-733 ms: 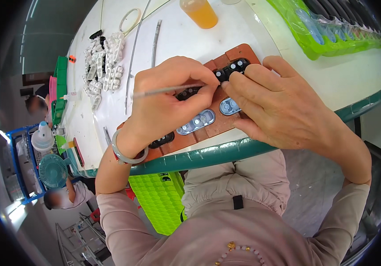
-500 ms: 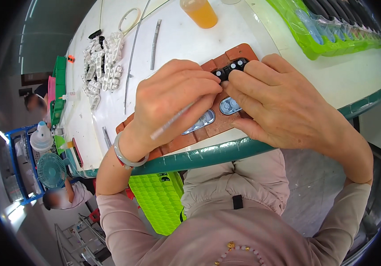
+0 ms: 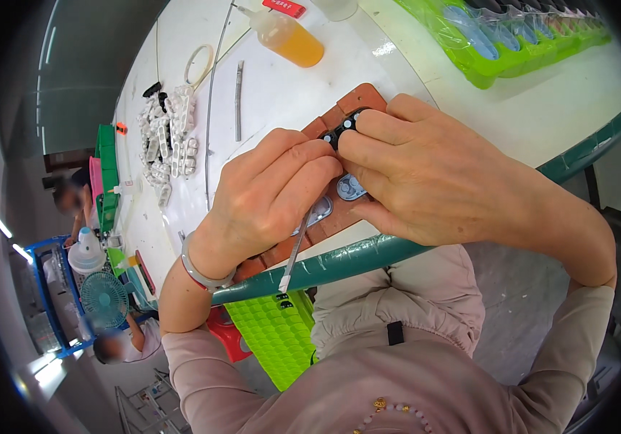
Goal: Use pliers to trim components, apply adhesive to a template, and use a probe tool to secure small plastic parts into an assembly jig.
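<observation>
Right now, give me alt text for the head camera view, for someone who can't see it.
Two bare hands work over a brown fixture board at a white table's green edge: the left hand holds a thin metal tool, while the right hand presses a small black part on the board. An orange squeeze bottle, white plastic parts and a green tray lie beyond.

One view only, from a fisheye camera worn on the person's head, facing steeply down and a little forward over the chest. It sits close to the work: the left hand (image 3: 271,195) and right hand (image 3: 426,177) fill the middle, forearms entering from the lower edge. The white round-edged worktable (image 3: 281,87) tilts away toward the top, its green rim bending with the lens. A dark vignette rings the picture, and the floor far below shows at lower left.
</observation>
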`<state>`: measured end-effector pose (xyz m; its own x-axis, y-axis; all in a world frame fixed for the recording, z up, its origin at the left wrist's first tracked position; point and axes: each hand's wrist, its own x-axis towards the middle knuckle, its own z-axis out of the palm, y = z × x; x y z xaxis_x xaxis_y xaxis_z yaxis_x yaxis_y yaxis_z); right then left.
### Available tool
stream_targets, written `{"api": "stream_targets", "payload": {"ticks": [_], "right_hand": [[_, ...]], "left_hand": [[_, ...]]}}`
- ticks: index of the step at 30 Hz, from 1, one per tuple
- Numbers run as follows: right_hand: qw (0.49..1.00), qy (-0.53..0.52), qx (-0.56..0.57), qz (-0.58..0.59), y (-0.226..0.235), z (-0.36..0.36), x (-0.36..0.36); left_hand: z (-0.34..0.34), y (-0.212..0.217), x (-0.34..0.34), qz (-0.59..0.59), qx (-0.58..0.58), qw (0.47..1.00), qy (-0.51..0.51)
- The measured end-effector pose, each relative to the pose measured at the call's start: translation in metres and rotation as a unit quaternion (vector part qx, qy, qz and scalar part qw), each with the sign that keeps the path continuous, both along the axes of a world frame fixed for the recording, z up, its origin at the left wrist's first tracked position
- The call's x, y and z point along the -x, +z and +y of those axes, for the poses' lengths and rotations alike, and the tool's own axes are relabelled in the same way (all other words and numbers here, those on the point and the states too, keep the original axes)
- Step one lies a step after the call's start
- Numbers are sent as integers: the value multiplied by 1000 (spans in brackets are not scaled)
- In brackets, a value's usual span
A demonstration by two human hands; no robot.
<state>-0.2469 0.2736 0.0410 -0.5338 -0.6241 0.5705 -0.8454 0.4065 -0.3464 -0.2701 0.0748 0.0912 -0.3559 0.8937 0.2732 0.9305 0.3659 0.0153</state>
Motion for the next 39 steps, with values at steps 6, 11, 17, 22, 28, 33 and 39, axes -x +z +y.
{"api": "stream_targets", "payload": {"ticks": [6,11,17,22,28,33,39], "right_hand": [[1000,12,-5,-7,-1,1,0],[1000,22,15,-5,-2,0,2],[999,21,37,20,-1,0,3],[999,16,34,31,0,-2,4],[998,17,-55,24,6,0,2],[998,32,-53,18,8,0,4],[997,32,-68,-22,10,3,7]], "left_hand": [[-1,1,5,-22,-3,999,-29],[-5,-2,8,-9,-2,999,-49],[-4,1,7,30,11,997,-77],[-10,-3,9,60,-1,992,-109],[-15,-1,9,81,28,984,-158],[-21,20,11,8,37,988,-153],[-39,29,-7,-515,-281,748,309]]}}
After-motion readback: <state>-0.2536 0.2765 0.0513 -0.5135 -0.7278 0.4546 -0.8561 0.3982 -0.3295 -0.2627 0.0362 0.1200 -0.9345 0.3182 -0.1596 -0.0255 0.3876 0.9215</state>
